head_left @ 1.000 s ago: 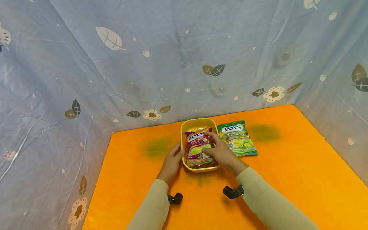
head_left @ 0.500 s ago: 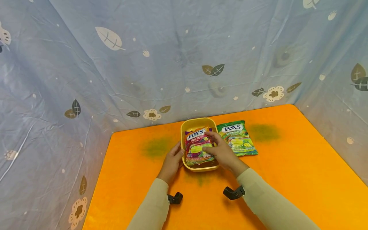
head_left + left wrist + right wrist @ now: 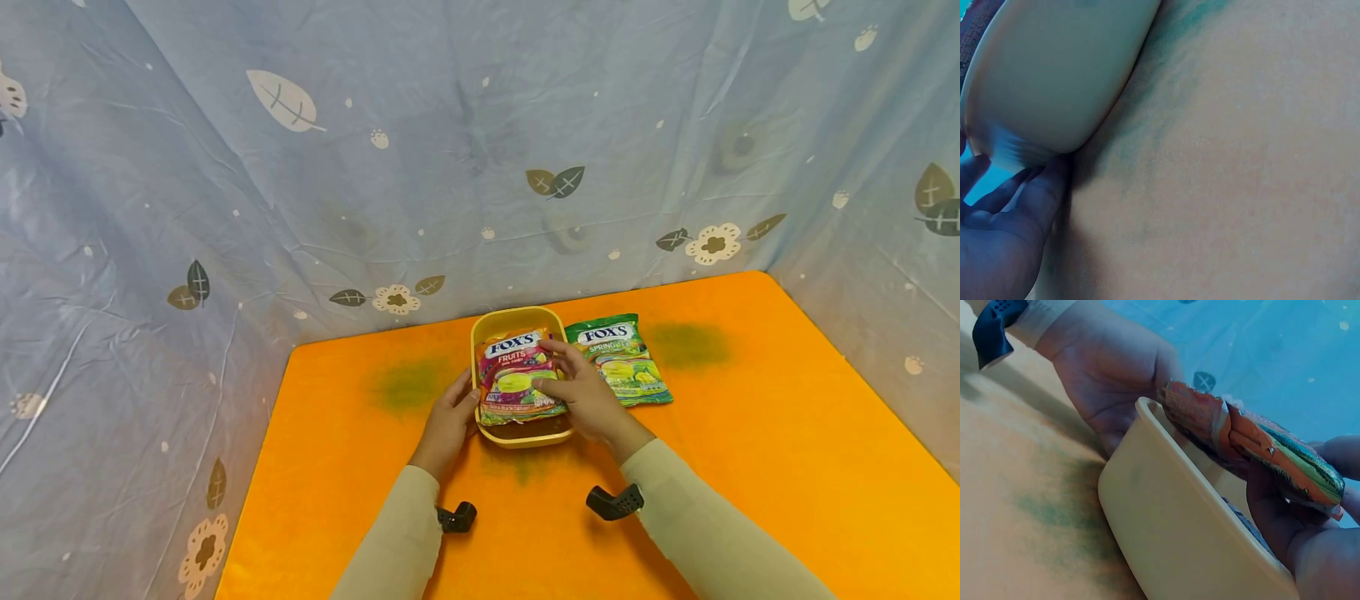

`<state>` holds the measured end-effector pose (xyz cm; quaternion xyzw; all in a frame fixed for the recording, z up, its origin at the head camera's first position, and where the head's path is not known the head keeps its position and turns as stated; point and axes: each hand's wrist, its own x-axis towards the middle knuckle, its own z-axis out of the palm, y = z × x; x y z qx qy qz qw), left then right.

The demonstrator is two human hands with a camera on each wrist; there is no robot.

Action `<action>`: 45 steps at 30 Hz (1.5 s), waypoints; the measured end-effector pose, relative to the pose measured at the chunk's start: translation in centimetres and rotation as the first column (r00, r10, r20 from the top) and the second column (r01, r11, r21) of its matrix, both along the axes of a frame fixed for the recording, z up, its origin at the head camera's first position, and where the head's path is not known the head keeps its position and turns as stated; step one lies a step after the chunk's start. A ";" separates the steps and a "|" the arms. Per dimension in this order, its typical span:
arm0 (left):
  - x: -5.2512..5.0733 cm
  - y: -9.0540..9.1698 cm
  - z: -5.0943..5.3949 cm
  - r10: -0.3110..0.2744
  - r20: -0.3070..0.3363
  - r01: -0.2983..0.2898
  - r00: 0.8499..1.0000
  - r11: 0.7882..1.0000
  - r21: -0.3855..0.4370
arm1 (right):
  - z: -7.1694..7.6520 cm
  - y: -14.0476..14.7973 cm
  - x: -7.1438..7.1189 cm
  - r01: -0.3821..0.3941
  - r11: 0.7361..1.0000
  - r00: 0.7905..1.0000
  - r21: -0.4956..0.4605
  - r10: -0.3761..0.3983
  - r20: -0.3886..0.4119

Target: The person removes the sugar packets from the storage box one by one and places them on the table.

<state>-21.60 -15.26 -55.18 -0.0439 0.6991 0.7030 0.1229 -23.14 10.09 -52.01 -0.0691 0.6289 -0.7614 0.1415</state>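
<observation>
Over mouth of yellow rounded-rectangular plastic tub (image 3: 1166, 506): hold glossy pink-and-orange plastic candy packet (image 3: 516, 383), right edge in pinching fingers of right hand (image 3: 594, 402), clear of rim, steadying wall with relaxed fingers of left hand (image 3: 444, 430).

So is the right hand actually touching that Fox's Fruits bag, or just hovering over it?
Touching. The right wrist view shows it plainly: the right hand grips one end of the Fruits bag, fingers against the wrapper.
</observation>
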 end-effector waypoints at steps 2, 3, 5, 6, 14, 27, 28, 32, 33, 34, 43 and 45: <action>0.0 0.0 0.0 0.002 0.001 -0.002 1.000 1.000 0.004 | -0.1 0.1 0.0 0.001 1.000 1.000 -0.027 -0.001 0.001; 0.0 0.0 0.0 0.003 0.002 -0.003 1.000 1.000 0.007 | -0.1 0.0 0.0 0.000 0.999 1.000 -0.042 0.000 0.001; 0.0 0.0 -0.1 0.002 0.002 -0.002 1.000 1.000 0.005 | -0.1 0.1 0.0 0.002 0.998 1.000 -0.057 -0.002 -0.002; 0.0 0.0 -0.1 0.002 0.001 -0.002 1.000 1.000 0.004 | -0.1 0.1 0.0 0.003 0.998 1.000 -0.061 -0.003 -0.004; -0.1 -0.1 -0.3 -0.008 -0.006 0.008 1.000 1.000 -0.006 | 0.0 0.2 0.2 0.003 0.994 1.000 -0.108 -0.003 0.002; -0.3 0.1 -0.3 0.004 0.008 -0.004 1.000 1.000 0.001 | -0.2 0.8 0.3 -0.029 0.973 1.000 -0.229 0.028 -0.008; -0.3 0.0 -0.3 0.004 0.010 -0.004 1.000 1.000 0.000 | -0.2 0.8 0.3 -0.033 0.970 0.999 -0.242 0.032 -0.011; -0.3 0.1 -0.3 0.001 0.013 -0.001 1.000 1.000 0.000 | -0.4 1.0 0.4 -0.036 0.955 0.999 -0.293 0.037 -0.003; -0.3 0.1 -0.2 0.001 0.012 -0.001 1.000 1.000 0.000 | -0.4 1.0 0.4 -0.034 0.954 0.999 -0.299 0.036 -0.001; -0.2 0.1 -0.2 0.001 0.011 -0.001 1.000 1.000 0.001 | -0.4 1.0 0.4 -0.033 0.953 0.999 -0.302 0.034 0.000; -0.2 0.1 -0.4 0.007 0.021 -0.007 1.000 1.000 0.013 | -0.1 1.2 0.8 -0.039 0.960 0.999 -0.279 0.034 -0.024; -0.2 0.1 -0.4 0.012 0.023 -0.012 1.000 1.000 0.017 | -0.1 1.4 0.9 -0.035 0.963 0.999 -0.267 0.029 -0.025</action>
